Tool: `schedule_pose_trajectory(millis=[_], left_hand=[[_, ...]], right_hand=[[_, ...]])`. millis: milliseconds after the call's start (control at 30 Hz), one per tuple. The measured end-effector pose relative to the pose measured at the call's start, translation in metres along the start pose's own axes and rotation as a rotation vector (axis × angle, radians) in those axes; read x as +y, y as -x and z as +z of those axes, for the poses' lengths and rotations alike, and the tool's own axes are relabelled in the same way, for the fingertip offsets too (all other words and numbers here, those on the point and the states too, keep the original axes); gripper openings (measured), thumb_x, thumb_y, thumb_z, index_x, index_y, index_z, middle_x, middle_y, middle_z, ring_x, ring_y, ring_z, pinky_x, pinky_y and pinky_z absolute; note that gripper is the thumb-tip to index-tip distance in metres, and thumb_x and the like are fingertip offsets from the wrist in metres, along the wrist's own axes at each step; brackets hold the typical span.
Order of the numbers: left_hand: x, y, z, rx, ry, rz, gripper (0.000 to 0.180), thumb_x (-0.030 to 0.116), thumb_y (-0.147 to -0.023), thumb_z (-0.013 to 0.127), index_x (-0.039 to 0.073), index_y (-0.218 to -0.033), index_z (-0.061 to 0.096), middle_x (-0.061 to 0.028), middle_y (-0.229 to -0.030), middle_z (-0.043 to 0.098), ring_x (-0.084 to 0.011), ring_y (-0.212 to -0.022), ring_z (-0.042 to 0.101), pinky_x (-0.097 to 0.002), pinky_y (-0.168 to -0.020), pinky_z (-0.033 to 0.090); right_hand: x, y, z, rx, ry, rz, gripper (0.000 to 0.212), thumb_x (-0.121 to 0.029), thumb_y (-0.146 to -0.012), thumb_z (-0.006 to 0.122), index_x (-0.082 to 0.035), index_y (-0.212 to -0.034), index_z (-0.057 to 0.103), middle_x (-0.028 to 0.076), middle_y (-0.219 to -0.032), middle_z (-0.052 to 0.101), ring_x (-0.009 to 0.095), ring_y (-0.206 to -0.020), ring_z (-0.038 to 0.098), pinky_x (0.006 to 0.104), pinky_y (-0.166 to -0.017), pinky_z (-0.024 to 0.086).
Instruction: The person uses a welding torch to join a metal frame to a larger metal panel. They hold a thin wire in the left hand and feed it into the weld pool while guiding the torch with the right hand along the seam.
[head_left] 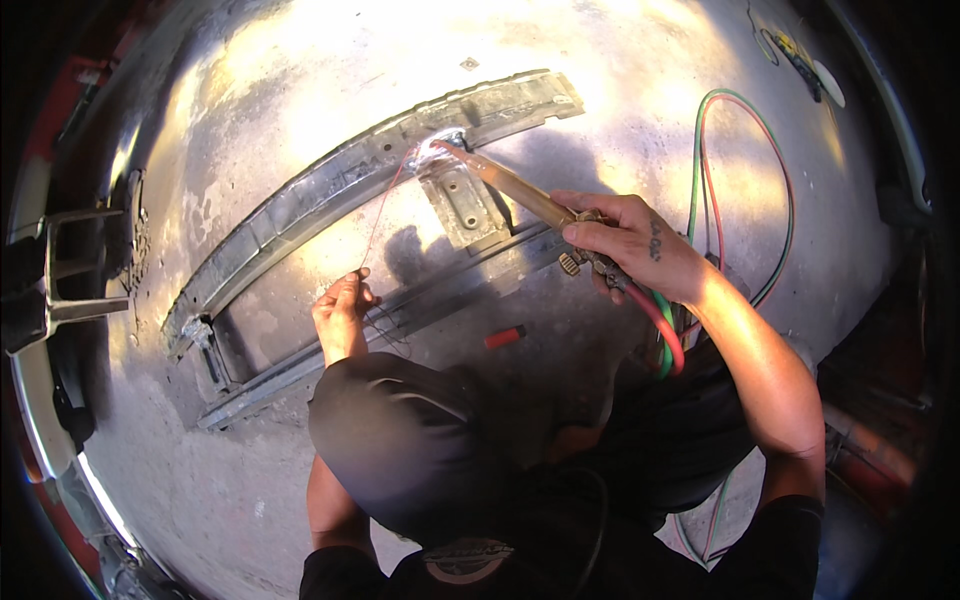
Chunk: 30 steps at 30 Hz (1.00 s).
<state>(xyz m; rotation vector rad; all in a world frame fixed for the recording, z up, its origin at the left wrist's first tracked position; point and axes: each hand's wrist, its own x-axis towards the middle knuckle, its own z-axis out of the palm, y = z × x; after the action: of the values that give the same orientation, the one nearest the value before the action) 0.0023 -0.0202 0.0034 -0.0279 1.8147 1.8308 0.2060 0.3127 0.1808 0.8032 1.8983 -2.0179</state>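
A long curved grey metal beam (330,175), like a car bumper bar, lies on the concrete floor before me. A bracket (461,207) with holes reaches from its middle toward a straight metal rail (440,288) nearer me. My right hand (640,245) is closed round the valve end of a brass-coloured gas torch (522,193). The torch tip points at the joint of beam and bracket, where there is a bright glow. Pinched in my left hand (345,303) is a thin wire (376,222), its far end at the glow. Loose wire curls below that hand.
Red and green hoses (697,150) run from the torch and loop on the floor at the right. A red lighter-shaped object (505,337) lies near my knee (390,430). At the left edge stands a metal frame piece (85,265). A yellow-and-black tool (797,65) lies far right.
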Motion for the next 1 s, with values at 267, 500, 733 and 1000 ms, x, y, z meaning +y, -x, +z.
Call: schedule_pose_trajectory(millis=[267,500,733,1000], left_hand=[[-0.0020,-0.0005,0.0001,-0.010,0.002,0.004,0.031,0.025,-0.105,0.066,-0.005,-0.110,0.074,-0.0036,-0.075,0.066,-0.0145,-0.071,0.062,-0.0333,-0.074,0.056],[-0.0001,0.0001,0.0012,-0.003,-0.005,-0.003,0.032,0.025,-0.105,0.066,-0.005,-0.112,0.074,-0.0033,-0.075,0.065,-0.0143,-0.071,0.061,-0.0338,-0.074,0.055],[-0.0006,-0.0002,0.0012,0.001,-0.010,0.001,0.032,0.025,-0.106,0.065,-0.005,-0.111,0.074,-0.0033,-0.075,0.065,-0.0143,-0.071,0.061,-0.0337,-0.074,0.055],[-0.0005,-0.0002,0.0008,0.001,-0.004,-0.007,0.031,0.024,-0.106,0.065,-0.005,-0.111,0.074,-0.0035,-0.075,0.065,-0.0145,-0.071,0.062,-0.0338,-0.074,0.056]], right_hand=[[-0.0014,0.0010,0.0005,0.006,0.015,-0.001,0.057,-0.025,-0.106,0.064,0.000,-0.155,0.047,0.000,-0.083,0.056,0.011,-0.058,0.065,0.0253,-0.046,0.052],[-0.0006,0.0003,0.0002,0.007,0.017,0.003,0.058,-0.025,-0.106,0.064,0.001,-0.155,0.047,0.001,-0.084,0.057,0.011,-0.058,0.065,0.0253,-0.047,0.052],[0.0019,-0.0006,-0.0001,0.013,0.009,-0.007,0.057,-0.024,-0.106,0.063,0.001,-0.155,0.047,0.001,-0.085,0.057,0.011,-0.057,0.064,0.0252,-0.046,0.052],[0.0005,-0.0009,0.0008,-0.001,0.005,-0.010,0.057,-0.024,-0.106,0.063,0.003,-0.154,0.047,0.001,-0.085,0.057,0.010,-0.057,0.064,0.0253,-0.046,0.051]])
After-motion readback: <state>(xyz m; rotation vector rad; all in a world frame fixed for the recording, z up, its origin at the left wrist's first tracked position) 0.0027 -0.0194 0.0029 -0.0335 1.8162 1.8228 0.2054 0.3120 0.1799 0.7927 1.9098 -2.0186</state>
